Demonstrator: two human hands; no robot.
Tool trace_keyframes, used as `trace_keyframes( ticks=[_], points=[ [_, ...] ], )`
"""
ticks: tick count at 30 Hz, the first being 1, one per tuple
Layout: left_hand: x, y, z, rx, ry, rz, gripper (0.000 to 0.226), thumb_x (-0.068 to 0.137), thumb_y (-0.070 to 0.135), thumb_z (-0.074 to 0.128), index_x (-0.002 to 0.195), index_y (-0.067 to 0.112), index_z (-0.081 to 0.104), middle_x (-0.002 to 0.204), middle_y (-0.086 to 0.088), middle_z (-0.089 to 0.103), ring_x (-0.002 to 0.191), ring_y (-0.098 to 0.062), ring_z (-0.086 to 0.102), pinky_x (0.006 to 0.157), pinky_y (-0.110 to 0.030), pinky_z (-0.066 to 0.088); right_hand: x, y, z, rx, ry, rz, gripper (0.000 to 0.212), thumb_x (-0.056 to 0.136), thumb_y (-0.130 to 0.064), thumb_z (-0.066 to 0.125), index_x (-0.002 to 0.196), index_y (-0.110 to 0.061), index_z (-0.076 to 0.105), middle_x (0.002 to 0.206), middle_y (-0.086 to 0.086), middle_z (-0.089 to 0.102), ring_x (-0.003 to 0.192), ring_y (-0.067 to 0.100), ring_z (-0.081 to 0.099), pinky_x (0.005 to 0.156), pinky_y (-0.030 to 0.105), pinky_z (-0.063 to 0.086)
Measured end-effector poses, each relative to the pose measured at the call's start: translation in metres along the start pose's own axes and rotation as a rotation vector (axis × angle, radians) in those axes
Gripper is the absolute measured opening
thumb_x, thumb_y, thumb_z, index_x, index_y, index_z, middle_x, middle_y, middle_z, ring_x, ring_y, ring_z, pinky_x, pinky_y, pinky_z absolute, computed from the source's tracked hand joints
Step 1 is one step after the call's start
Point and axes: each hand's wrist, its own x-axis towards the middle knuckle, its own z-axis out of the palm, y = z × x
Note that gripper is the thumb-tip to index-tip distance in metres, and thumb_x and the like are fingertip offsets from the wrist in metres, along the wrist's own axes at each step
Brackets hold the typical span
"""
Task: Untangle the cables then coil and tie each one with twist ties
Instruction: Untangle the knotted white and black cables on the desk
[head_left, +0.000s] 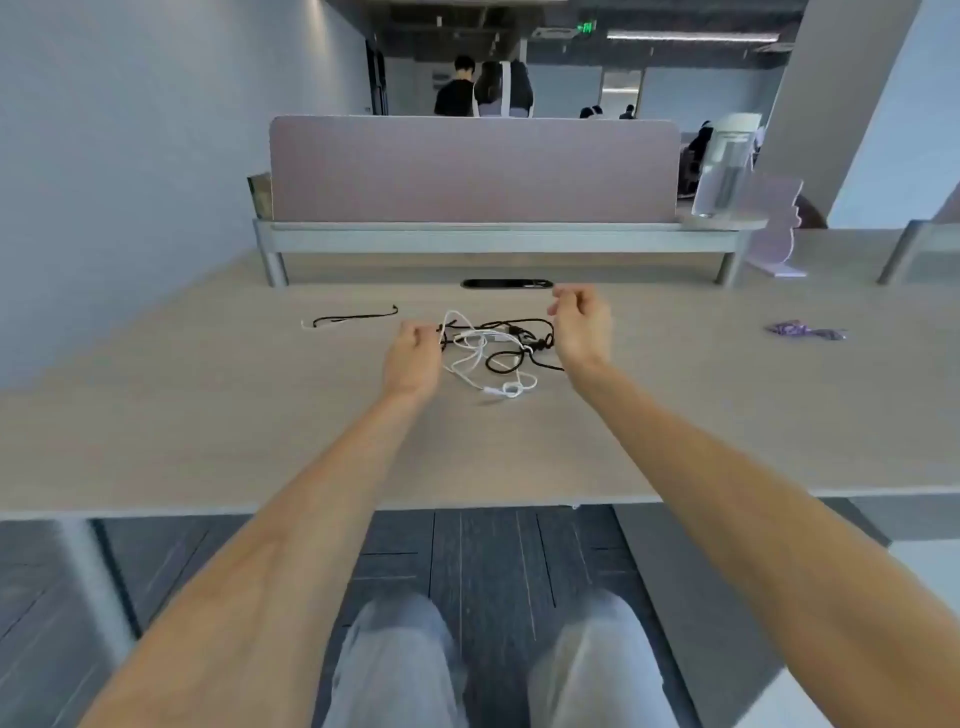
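Note:
A tangle of a white cable (470, 364) and a black cable (506, 364) lies on the wooden desk (208, 415), straight ahead of me. My left hand (413, 358) is at the tangle's left edge, fingers curled, gripping the cables where they end there. My right hand (579, 327) hovers over the tangle's right side with its fingers loosely curled; I see nothing held in it. Two thin twist ties (353, 317), one black and one white, lie on the desk left of the tangle, apart from both hands.
A pink divider panel (472, 166) on a grey shelf closes the desk's far side, with a clear water bottle (724, 166) at its right end. A black cable port (506, 283) sits behind the tangle. A purple crumpled thing (805, 331) lies far right. People stand in the background.

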Motion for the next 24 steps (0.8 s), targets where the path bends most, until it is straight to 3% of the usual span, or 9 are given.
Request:
trace_keyframes(
  ticks=[4, 8, 11, 13, 15, 18, 21, 24],
  points=[
    [-0.008, 0.001, 0.010, -0.014, -0.119, 0.039, 0.028, 0.099, 0.025, 0.041, 0.118, 0.009, 0.055, 0.120, -0.006, 0.059, 0.114, -0.022, 0.052, 0.081, -0.023, 0.032, -0.005, 0.020, 0.002, -0.080, -0.038, 0.061, 0.022, 0.094, -0.020, 0.042, 0.098, -0.013, 0.062, 0.089, 0.007, 0.068, 0.083, 0.024, 0.059, 0.075, 0.035, 0.047],
    [0.000, -0.003, 0.033, 0.022, -0.339, 0.059, 0.046, 0.097, 0.039, 0.048, 0.137, 0.018, 0.043, 0.129, 0.008, 0.044, 0.120, -0.009, 0.043, 0.095, -0.022, 0.029, 0.009, 0.027, 0.011, -0.119, -0.034, 0.078, 0.019, 0.094, -0.020, 0.043, 0.093, -0.016, 0.062, 0.092, 0.007, 0.069, 0.089, 0.025, 0.061, 0.081, 0.035, 0.048],
    [0.009, -0.008, 0.047, 0.020, -0.407, 0.115, 0.053, 0.091, 0.038, 0.060, 0.137, 0.016, 0.043, 0.130, 0.005, 0.045, 0.129, -0.014, 0.041, 0.097, -0.023, 0.029, 0.024, 0.036, 0.021, -0.147, -0.061, 0.048, 0.020, 0.093, -0.021, 0.042, 0.094, -0.021, 0.062, 0.093, 0.004, 0.069, 0.093, 0.023, 0.061, 0.084, 0.036, 0.049],
    [0.015, -0.014, 0.053, 0.230, -0.498, 0.213, 0.062, 0.086, 0.044, 0.066, 0.138, 0.019, 0.043, 0.144, -0.001, 0.041, 0.137, -0.018, 0.033, 0.101, -0.024, 0.027, 0.032, 0.040, 0.025, -0.146, -0.066, 0.024, 0.021, 0.093, -0.020, 0.042, 0.095, -0.021, 0.062, 0.089, 0.002, 0.068, 0.089, 0.021, 0.061, 0.080, 0.033, 0.048],
    [0.019, -0.023, 0.057, 0.556, -0.584, 0.296, 0.074, 0.086, 0.055, 0.059, 0.147, 0.024, 0.033, 0.157, 0.001, 0.022, 0.146, -0.018, 0.017, 0.112, -0.030, 0.018, 0.038, 0.046, 0.025, -0.125, -0.066, 0.006, 0.021, 0.094, -0.018, 0.042, 0.095, -0.020, 0.062, 0.082, 0.001, 0.067, 0.079, 0.018, 0.060, 0.072, 0.028, 0.047],
    [0.028, -0.033, 0.066, 0.772, -0.560, 0.381, 0.063, 0.093, 0.060, 0.043, 0.148, 0.031, 0.033, 0.160, 0.006, 0.015, 0.147, -0.018, 0.014, 0.115, -0.038, 0.013, 0.045, 0.056, 0.020, -0.151, -0.097, 0.023, 0.022, 0.094, -0.017, 0.043, 0.099, -0.015, 0.064, 0.083, 0.001, 0.066, 0.075, 0.017, 0.058, 0.067, 0.025, 0.045],
    [0.042, -0.036, 0.072, 0.796, -0.494, 0.461, 0.055, 0.094, 0.056, 0.042, 0.140, 0.025, 0.045, 0.154, 0.007, 0.030, 0.141, -0.020, 0.029, 0.111, -0.039, 0.029, 0.052, 0.069, 0.018, -0.207, -0.154, 0.047, 0.023, 0.095, -0.019, 0.045, 0.102, -0.012, 0.066, 0.093, 0.006, 0.069, 0.090, 0.022, 0.059, 0.079, 0.029, 0.045],
    [0.052, -0.035, 0.076, 0.849, -0.477, 0.483, 0.046, 0.098, 0.045, 0.042, 0.132, 0.016, 0.052, 0.147, 0.002, 0.039, 0.134, -0.022, 0.039, 0.106, -0.041, 0.036, 0.056, 0.079, 0.020, -0.242, -0.189, 0.055, 0.024, 0.094, -0.020, 0.047, 0.100, -0.010, 0.069, 0.091, 0.004, 0.069, 0.092, 0.023, 0.059, 0.076, 0.026, 0.042]
  ],
)
